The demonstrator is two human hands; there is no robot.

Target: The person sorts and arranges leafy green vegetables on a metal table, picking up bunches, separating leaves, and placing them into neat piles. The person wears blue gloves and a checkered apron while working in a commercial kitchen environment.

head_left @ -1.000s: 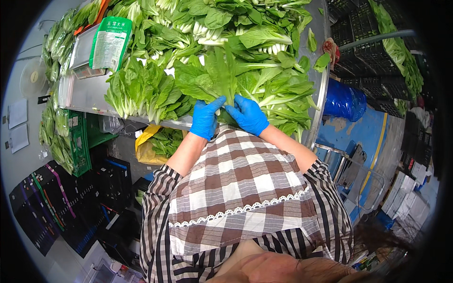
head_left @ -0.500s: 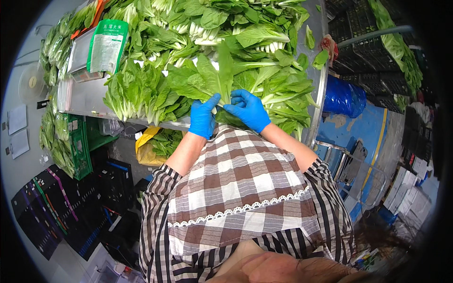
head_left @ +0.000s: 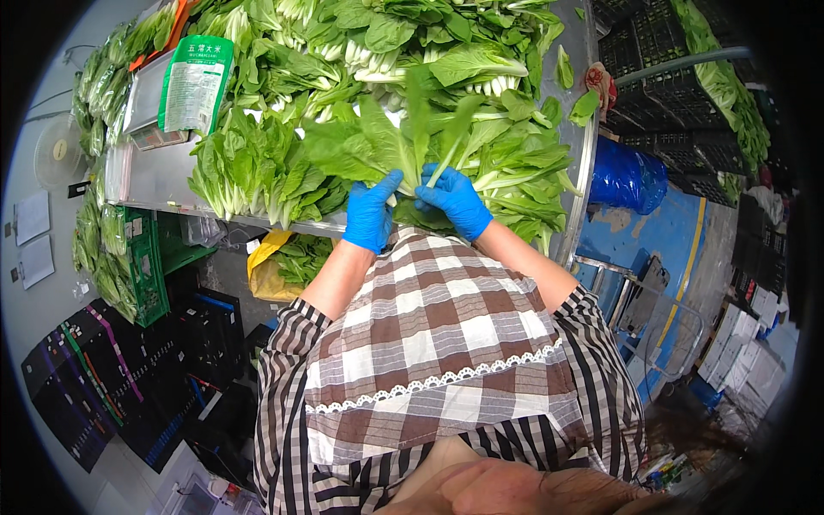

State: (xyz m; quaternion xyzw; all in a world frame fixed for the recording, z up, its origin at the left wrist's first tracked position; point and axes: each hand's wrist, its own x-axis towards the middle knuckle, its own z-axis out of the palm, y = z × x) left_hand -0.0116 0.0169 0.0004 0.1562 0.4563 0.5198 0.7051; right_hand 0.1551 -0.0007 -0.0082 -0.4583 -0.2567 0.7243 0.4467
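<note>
My left hand (head_left: 371,215), in a blue glove, is closed round the pale base of a head of leafy greens (head_left: 386,142). Its broad leaves fan out away from me over the table. Close beside it, my gloved right hand (head_left: 457,204) pinches the stalk of a single leaf (head_left: 453,133), which leans off to the right of the head. Whether that leaf is still joined at its base is hidden by the fingers. To the left lies a row of similar greens (head_left: 249,167), and a larger pile (head_left: 378,39) covers the far side.
A metal table (head_left: 571,142) carries the greens. At its left stand a green and white bag (head_left: 196,86) and a scale-like box (head_left: 154,139). Below are a green crate (head_left: 146,266) and a yellow bag of leaves (head_left: 266,270). Right of the table is a blue drum-shaped object (head_left: 627,176).
My right hand has shifted slightly, and a single leaf now stands apart to the right of the head. My left hand keeps its hold in nearly the same place.
</note>
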